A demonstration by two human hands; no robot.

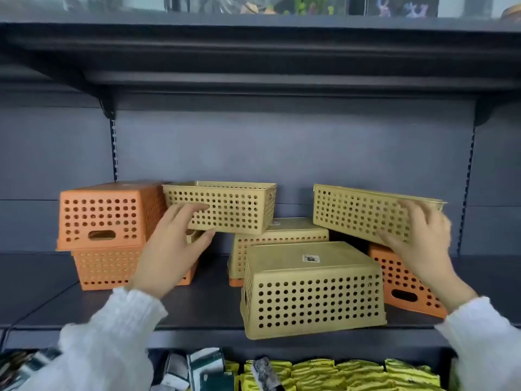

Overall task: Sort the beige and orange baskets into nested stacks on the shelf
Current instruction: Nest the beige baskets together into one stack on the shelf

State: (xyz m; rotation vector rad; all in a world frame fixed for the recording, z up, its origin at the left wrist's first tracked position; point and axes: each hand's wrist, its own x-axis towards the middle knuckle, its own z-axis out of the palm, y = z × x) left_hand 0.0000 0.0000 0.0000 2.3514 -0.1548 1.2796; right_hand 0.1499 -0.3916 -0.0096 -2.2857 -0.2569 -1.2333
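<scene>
A person in white knitted sleeves (pixel 112 331) stands at a dark grey store shelf (pixel 197 306), a perforated basket in each hand. The left hand (pixel 174 244) grips the upright beige basket (pixel 225 206) at its near corner, fingers (pixel 194 208) laid together across the front wall and thumb hooked under the bottom edge, holding it in the air beside the orange stack. The right hand (pixel 420 238), blurred, holds the tilted beige basket (pixel 358 213), fingers spread over its front wall and thumb under its lower edge; that basket slopes down to the right above an overturned orange basket (pixel 406 283).

At left, an upside-down orange basket (pixel 107 215) sits on an upright orange one (pixel 107 269). At centre front, an overturned beige basket (pixel 313 289) with a small label (pixel 311 258) on its base juts slightly over the shelf's front edge. Just behind it, another overturned beige basket (pixel 279 238) covers an orange one, whose rim shows at the bottom.

A grey back panel (pixel 253 153) with slotted uprights (pixel 114 148) rises behind, under a dark upper shelf (pixel 253 52). Yellow packets (pixel 352 373) fill the tier below.
</scene>
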